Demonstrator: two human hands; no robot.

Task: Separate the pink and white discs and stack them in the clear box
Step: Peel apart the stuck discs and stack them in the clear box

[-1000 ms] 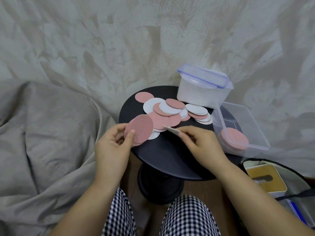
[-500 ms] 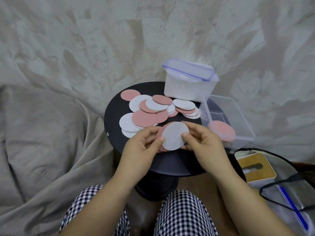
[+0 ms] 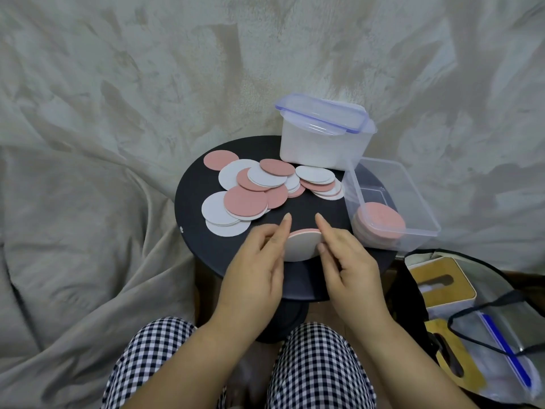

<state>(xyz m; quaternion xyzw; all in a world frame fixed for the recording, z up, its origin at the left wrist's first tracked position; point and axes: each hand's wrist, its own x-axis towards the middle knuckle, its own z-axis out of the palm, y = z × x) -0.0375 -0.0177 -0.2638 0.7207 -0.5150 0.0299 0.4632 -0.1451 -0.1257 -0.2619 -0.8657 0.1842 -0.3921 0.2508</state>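
A small stack of discs (image 3: 302, 246), white face toward me and pink edges on top, sits between both hands over the front of the round black table (image 3: 200, 184). My left hand (image 3: 256, 267) holds its left side, and my right hand (image 3: 348, 267) holds its right side with the thumb on the white face. Both index fingers point straight up. Loose pink and white discs (image 3: 256, 187) lie overlapping across the table's middle. The clear box (image 3: 424, 202) stands open at the right edge with a stack of pink discs (image 3: 380, 221) in its near corner.
A lidded white container (image 3: 324, 140) stands at the back of the table, touching the clear box. A tissue box (image 3: 439, 286) and a clear bag (image 3: 501, 343) sit on the floor to the right. A grey blanket (image 3: 88, 231) surrounds the table.
My right hand brought a white disc onto the pink discs held in my left hand. Both hands then lowered the joined stack toward the table's front.
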